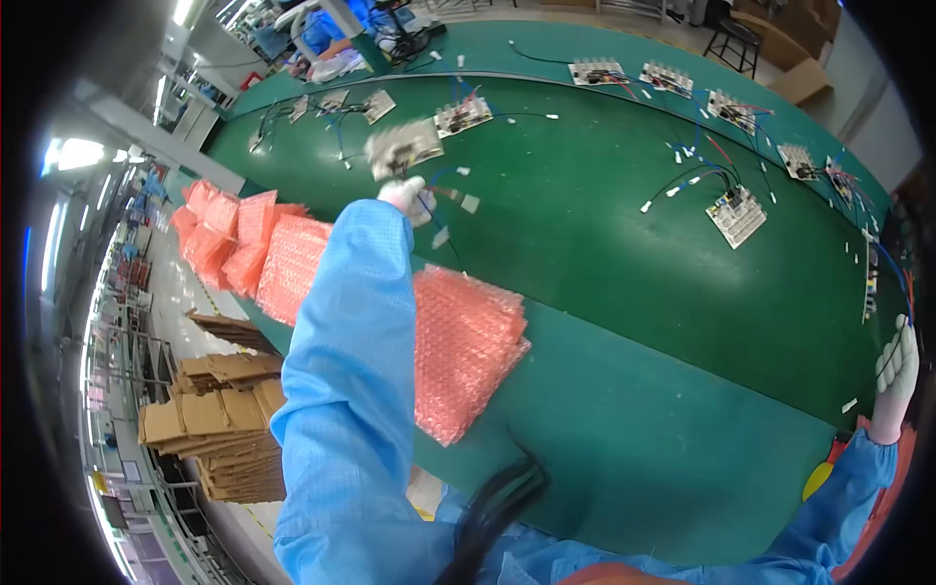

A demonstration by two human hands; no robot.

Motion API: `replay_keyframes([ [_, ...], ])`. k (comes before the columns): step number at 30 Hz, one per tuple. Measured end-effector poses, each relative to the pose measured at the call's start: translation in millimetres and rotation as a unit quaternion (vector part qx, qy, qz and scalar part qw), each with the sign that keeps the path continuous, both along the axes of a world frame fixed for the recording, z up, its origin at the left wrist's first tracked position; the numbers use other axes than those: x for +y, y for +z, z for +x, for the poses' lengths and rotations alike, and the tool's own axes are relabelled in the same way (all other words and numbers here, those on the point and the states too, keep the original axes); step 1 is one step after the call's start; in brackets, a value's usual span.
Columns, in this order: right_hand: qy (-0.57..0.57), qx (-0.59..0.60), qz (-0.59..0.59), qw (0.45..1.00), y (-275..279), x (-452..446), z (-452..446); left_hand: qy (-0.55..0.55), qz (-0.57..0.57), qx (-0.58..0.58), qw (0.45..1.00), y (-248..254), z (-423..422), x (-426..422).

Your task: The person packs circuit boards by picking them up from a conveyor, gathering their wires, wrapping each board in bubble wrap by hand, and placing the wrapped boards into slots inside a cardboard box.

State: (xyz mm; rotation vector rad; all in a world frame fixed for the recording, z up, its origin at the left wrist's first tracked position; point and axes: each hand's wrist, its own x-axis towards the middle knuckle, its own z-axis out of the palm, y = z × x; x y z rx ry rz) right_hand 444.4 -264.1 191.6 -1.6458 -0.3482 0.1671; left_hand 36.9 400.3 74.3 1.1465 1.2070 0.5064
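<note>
My left hand [402, 195], white-gloved and motion-blurred, reaches far out and is closed at the near edge of a blurred circuit board [404, 150]. Loose wires with white connectors hang around it. Just beyond lies another board [464, 116] with its wires. At the far right, my right hand [895, 375], also gloved, has its fingers together on the red and blue wires [909, 292] of a board [870, 283] seen nearly edge-on.
Pink bubble-wrap bags [463, 351] lie along the near edge of the green table [604, 429]. Several wired boards stretch along the far side, and one board [737, 216] sits nearer. Flattened cardboard [224, 409] is stacked at left. A person in blue [327, 29] is behind the table.
</note>
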Motion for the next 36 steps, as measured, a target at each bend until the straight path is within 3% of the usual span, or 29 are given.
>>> replay_keyframes([
  [1,0.017,0.000,0.005,1.000,-1,6,-9,-0.038,-0.072,0.006,0.997,-12,-20,2],
  [2,0.051,0.030,0.006,0.998,2,12,-20,-0.004,-0.025,0.121,0.992,-27,-31,7],
  [3,0.085,0.060,0.004,0.995,4,19,-31,0.009,0.008,0.162,0.987,-29,-33,-2],
  [5,-0.087,-0.005,0.052,0.995,11,61,-89,-0.108,0.088,0.137,0.981,-63,-40,21],
  [6,-0.088,-0.005,0.047,0.995,13,63,-103,-0.100,0.226,0.150,0.957,-77,-31,22],
  [7,0.152,0.033,0.074,0.985,21,59,-114,-0.127,0.321,0.142,0.928,-76,-24,16],
  [8,0.264,0.044,0.087,0.960,25,65,-136,-0.174,0.283,0.036,0.942,-22,-15,-41],
  [9,0.372,0.059,0.096,0.921,30,71,-159,-0.160,0.340,0.009,0.927,-8,-10,-68],
  [10,0.166,0.146,0.120,0.968,36,92,-197,-0.196,0.361,-0.014,0.912,9,-7,-92],
  [12,0.053,0.091,0.079,0.991,-4,45,-197,-0.265,0.391,-0.068,0.879,35,-12,-145],
  [13,0.122,-0.059,-0.041,0.990,-31,17,-204,-0.289,0.376,-0.124,0.872,37,-15,-171],
  [14,0.159,-0.221,-0.135,0.953,-57,-10,-210,-0.313,0.384,-0.111,0.861,43,-21,-202],
  [15,0.165,-0.378,-0.285,0.865,-63,-2,-244,-0.339,0.386,-0.096,0.852,39,-30,-233],
  [17,0.233,-0.516,-0.367,0.738,-97,-16,-267,-0.393,0.397,-0.083,0.826,17,-53,-285],
  [19,0.262,-0.524,-0.459,0.667,-126,-43,-257,-0.460,0.356,-0.012,0.813,6,-72,-330],
  [21,0.258,-0.471,-0.568,0.624,-126,-55,-254,-0.499,0.333,-0.014,0.800,-9,-89,-352],
  [23,0.169,-0.585,-0.531,0.590,-105,-68,-262,-0.502,0.352,-0.013,0.790,-11,-110,-377],
  [25,0.122,-0.647,-0.410,0.631,-72,-62,-285,-0.514,0.388,0.021,0.765,2,-134,-401],
  [27,0.108,-0.621,-0.362,0.687,-52,-54,-316,-0.530,0.357,0.018,0.769,2,-154,-415],
  [30,0.198,-0.598,-0.333,0.702,-61,-29,-338,-0.688,0.189,0.061,0.698,17,-169,-443],
  [31,0.200,-0.607,-0.362,0.679,-78,-21,-339,-0.774,0.222,0.077,0.588,1,-170,-452],
  [32,0.201,-0.627,-0.380,0.649,-101,-13,-334,-0.831,0.181,0.057,0.522,-14,-170,-468],
  [34,0.207,-0.648,-0.396,0.617,-133,-3,-325,-0.876,0.150,0.037,0.457,-86,-177,-491],
  [35,0.241,-0.606,-0.396,0.646,-141,3,-319,-0.869,0.164,0.050,0.463,-144,-180,-492],
  [36,0.274,-0.566,-0.397,0.669,-141,11,-309,-0.822,0.238,0.114,0.504,-183,-178,-495],
])
